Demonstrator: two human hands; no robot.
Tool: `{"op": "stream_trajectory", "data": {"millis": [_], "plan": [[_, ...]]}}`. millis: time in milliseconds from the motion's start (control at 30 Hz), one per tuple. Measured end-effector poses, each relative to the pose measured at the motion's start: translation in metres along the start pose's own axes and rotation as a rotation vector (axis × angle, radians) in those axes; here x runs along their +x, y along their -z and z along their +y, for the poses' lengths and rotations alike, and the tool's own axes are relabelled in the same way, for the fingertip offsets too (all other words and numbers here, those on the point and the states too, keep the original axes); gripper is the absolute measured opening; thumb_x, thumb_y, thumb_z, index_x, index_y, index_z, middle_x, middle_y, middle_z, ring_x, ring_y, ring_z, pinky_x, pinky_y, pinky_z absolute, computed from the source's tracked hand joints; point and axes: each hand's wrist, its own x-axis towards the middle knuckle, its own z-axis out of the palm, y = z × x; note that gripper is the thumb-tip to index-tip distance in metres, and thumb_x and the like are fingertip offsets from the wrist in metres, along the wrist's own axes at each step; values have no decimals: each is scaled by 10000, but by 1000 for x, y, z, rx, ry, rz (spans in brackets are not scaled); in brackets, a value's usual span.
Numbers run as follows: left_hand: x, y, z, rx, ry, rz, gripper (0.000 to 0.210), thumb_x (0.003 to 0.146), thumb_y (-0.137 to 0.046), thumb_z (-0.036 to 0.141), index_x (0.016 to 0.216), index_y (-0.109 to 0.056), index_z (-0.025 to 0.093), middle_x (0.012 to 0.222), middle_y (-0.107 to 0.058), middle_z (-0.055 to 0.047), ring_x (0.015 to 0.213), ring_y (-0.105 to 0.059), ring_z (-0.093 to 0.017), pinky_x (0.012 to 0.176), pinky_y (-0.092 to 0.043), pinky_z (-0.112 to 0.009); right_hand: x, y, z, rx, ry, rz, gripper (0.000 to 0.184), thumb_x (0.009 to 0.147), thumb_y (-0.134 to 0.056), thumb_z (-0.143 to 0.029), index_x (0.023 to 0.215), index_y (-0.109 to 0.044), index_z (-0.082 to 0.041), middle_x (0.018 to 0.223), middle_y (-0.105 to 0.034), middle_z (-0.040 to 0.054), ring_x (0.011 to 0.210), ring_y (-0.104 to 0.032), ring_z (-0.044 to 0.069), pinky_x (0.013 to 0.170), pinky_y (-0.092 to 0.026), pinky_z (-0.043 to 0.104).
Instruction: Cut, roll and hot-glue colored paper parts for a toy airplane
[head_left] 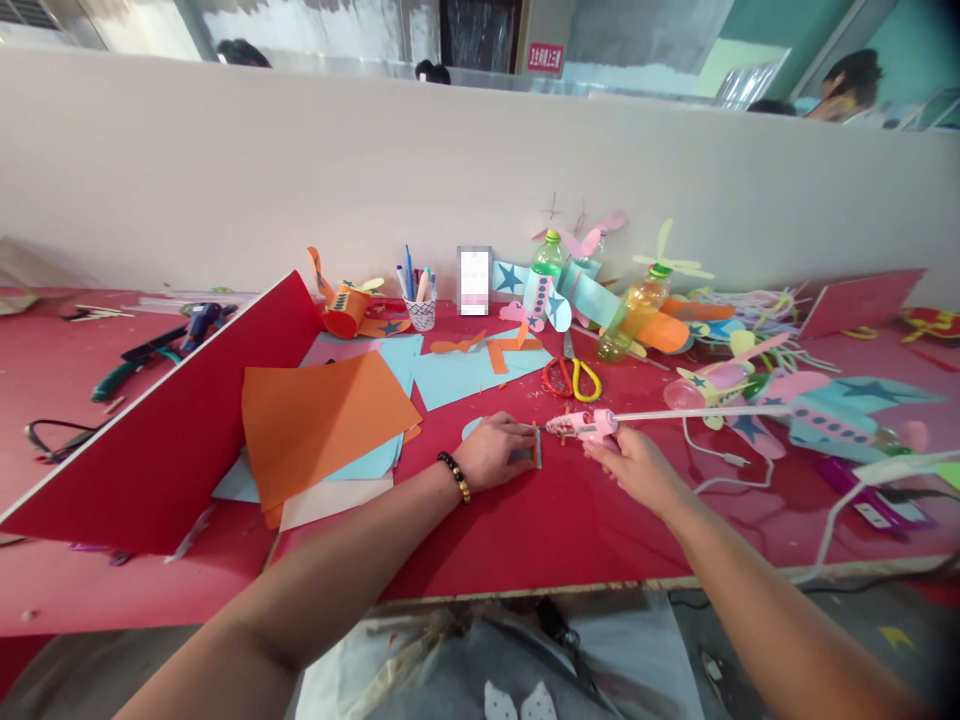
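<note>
My left hand (496, 452), with a beaded bracelet at its wrist, holds a light blue paper piece (538, 449) down on the red table. The fingers hide most of this paper; its edges show on both sides of the hand. My right hand (637, 465) is closed round a pink hot glue gun (589, 425). A long, clear glue stick (697, 412) sticks out of the gun's back toward the right. The nozzle points left, close to the paper's right edge. Just beyond the gun lie scissors (574, 380) with red and yellow handles.
Orange sheets (330, 415) and a light blue sheet (472, 375) lie left and ahead. A pen cup (419, 314), a phone-like screen (474, 282) and a bottle plane (645, 310) stand farther back. A red divider board (187, 430) rises at left. A white cable (739, 482) lies right.
</note>
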Motion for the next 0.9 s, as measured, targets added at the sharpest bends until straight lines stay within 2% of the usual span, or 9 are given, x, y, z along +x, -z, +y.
{"op": "stream_trajectory", "data": {"millis": [400, 633, 900], "plan": [[-1, 0, -1, 6, -9, 5, 304, 848, -490, 407, 1080, -606, 250, 1143, -611, -15, 965, -521, -177, 887, -392, -307, 4, 1, -12, -79, 9, -27, 259, 779, -502, -411, 806, -586, -167, 560, -576, 10, 530, -541, 163, 500, -366, 246], [-1, 0, 0, 10, 3, -4, 293, 843, -500, 401, 1077, -607, 261, 1138, -613, -8, 971, -519, -170, 896, -388, -299, 7, 2, -16, -113, 70, -31, 258, 790, -492, -394, 815, -597, -159, 662, -624, 38, 621, -567, 181, 544, -383, 250], [0, 1, 1, 13, -2, 0, 286, 849, -494, 400, 1062, -614, 252, 1130, -619, -15, 976, -522, -178, 895, -384, -300, 7, 3, -16, -87, 94, -36, 231, 787, -515, -350, 877, -612, -161, 841, -676, 82, 773, -615, 225, 665, -445, 292]]}}
